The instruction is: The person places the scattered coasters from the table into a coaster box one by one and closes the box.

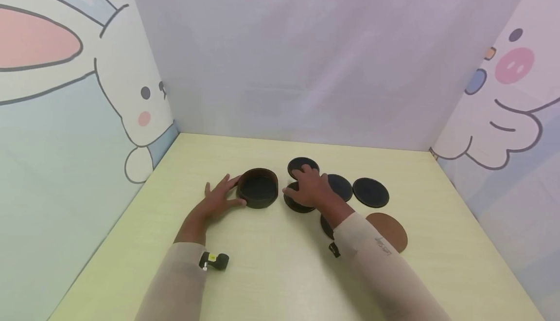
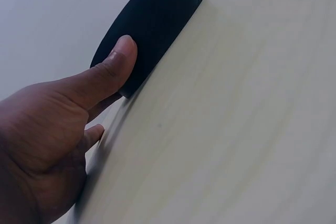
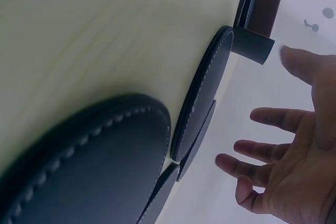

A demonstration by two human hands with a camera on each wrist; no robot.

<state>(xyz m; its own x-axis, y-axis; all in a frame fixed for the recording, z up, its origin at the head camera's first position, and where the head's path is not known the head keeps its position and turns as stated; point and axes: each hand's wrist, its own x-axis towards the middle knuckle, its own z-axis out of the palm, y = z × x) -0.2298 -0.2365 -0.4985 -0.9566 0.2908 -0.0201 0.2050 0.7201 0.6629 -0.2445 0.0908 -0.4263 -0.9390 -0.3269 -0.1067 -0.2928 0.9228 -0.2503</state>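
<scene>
A round black coaster holder [image 1: 259,205] with a brown inner wall stands on the table, left of the coasters. My left hand [image 1: 217,202] grips its left side; the left wrist view shows the thumb [image 2: 118,61] against the dark outer wall [image 2: 157,19]. Over the black coasters spreads my right hand [image 1: 311,187], fingers apart and holding nothing. Below it lie a far black coaster [image 1: 297,161] and a nearer one [image 1: 299,207], both partly covered by the hand. In the right wrist view, a stitched coaster [image 3: 205,98] lies beneath the spread fingers [image 3: 278,119].
Further right lie two more black coasters, one [image 1: 343,187] beside the hand and another [image 1: 371,192] beyond it. A brown disc [image 1: 389,231] and a black coaster [image 1: 326,226] are partly hidden by the right forearm. Cartoon-printed walls enclose the pale table [image 1: 262,272].
</scene>
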